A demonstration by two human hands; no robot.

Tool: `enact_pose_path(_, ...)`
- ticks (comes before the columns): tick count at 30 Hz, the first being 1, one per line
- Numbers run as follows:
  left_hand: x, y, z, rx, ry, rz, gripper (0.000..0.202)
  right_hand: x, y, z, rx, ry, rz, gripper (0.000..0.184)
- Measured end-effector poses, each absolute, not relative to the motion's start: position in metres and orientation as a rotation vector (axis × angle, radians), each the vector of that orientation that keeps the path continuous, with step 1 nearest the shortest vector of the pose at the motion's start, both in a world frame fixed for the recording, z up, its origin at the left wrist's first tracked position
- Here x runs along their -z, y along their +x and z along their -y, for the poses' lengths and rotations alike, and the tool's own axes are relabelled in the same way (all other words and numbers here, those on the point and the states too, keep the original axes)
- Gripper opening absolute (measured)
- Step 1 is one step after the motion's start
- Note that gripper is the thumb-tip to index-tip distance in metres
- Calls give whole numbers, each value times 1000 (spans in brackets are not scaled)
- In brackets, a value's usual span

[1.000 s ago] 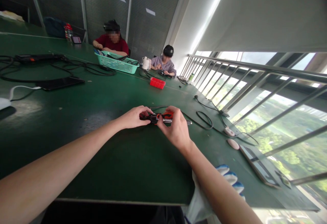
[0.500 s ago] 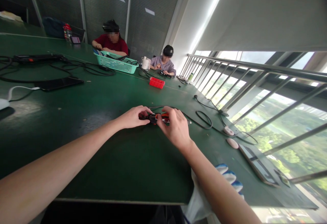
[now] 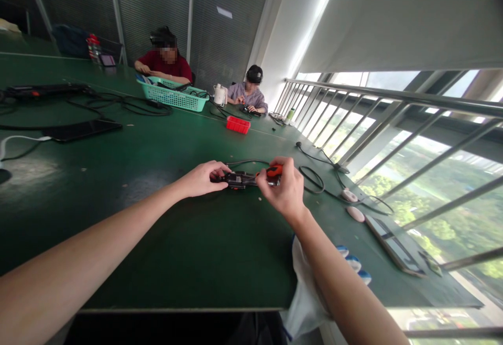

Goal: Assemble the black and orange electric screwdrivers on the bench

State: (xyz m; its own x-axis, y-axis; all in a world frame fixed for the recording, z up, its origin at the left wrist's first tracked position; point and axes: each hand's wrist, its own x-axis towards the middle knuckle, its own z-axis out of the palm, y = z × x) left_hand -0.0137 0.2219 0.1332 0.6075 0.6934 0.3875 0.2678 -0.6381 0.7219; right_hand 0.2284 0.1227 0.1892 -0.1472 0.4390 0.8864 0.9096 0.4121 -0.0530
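Note:
My left hand (image 3: 206,178) grips the left end of a slim black device (image 3: 236,179) with its casing open along the top, lying on the green table. Its exact kind I cannot make out. In my right hand (image 3: 286,187) is what looks like a screwdriver (image 3: 274,171) with an orange and black handle, its shaft end pointing left over the device. The fingers are closed round the handle and hide part of it. Whether the tip touches the device I cannot tell. A dark cable (image 3: 247,162) runs just behind both hands.
A red tray (image 3: 238,125) and a turquoise basket (image 3: 173,96) stand farther back, with two people seated beyond. Cables and a tablet (image 3: 395,245) lie on the right beside the railing (image 3: 377,98). White-and-blue gloves (image 3: 308,287) hang at the near edge under my right forearm.
My right hand has moved right and up, drawing the orange handle away from the device and uncovering more of its middle. My left hand keeps its hold. The view has shifted slightly.

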Motion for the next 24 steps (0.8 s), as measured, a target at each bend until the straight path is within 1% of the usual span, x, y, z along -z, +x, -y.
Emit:
enact_pose_path(8, -133, -14, -222, -888, 2218, -773, 42, -192, 226, -124, 609, -1304, 1855, 18)
enact_pose_path(13, -133, -15, -222, -882, 2223, -778, 42, -195, 228, -123, 527, -1254, 1886, 38)
enact_pose_path(18, -134, -15, -222, -891, 2244, -766, 42, -194, 230, -125, 436, -1327, 1727, 27)
enact_pose_path(21, -133, -15, -223, -885, 2251, -764, 41, -192, 230, -126, 424, -1305, 1626, 27)
enact_pose_path(24, -131, -16, -224, -884, 2256, -761, 41, -190, 230, -129, 427, -1309, 1658, 27)
